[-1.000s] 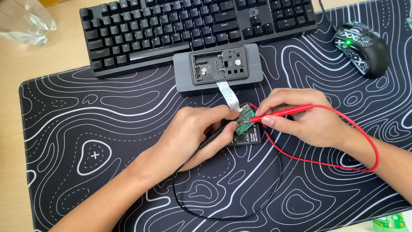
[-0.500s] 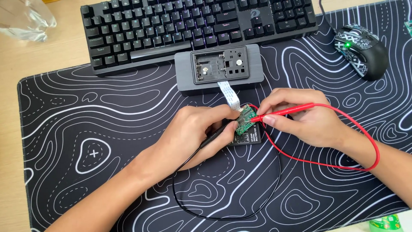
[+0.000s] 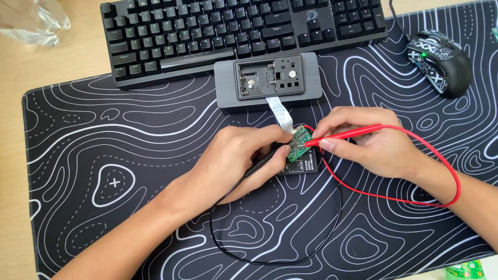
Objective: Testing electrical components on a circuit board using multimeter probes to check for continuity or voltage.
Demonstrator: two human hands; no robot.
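At the centre of the frame, the two hands are meeting over a small green circuit board point(image 3: 297, 145) that is lying on top of a small black meter body point(image 3: 300, 165), on the black desk mat point(image 3: 129, 135) covering the tabletop. The left hand point(image 3: 241, 161) is curling around a black probe point(image 3: 265, 161), fingers pressed closed on its shaft, with the tip reaching the board's left edge; the right hand point(image 3: 363, 142) is pinching a red probe point(image 3: 345, 136) between thumb and forefinger, its point touching the board's upper right part. A white ribbon cable point(image 3: 277, 110) is running from the board up to a grey opened device point(image 3: 268, 82) just below the black keyboard point(image 3: 244, 31) in the upper half of the frame. The red lead point(image 3: 415, 197) is looping out to the right and the black lead point(image 3: 270, 256) is sagging toward the bottom centre. Judging from this, doing the probing well is calling for steady tips resting on single pads, heels of both hands resting on the mat, and slack leads kept off the board so they are not tugging it. A slip might be bridging neighbouring contacts. A black mouse point(image 3: 441, 62) is sitting at the upper right, clear plastic point(image 3: 31, 21) at the upper left.
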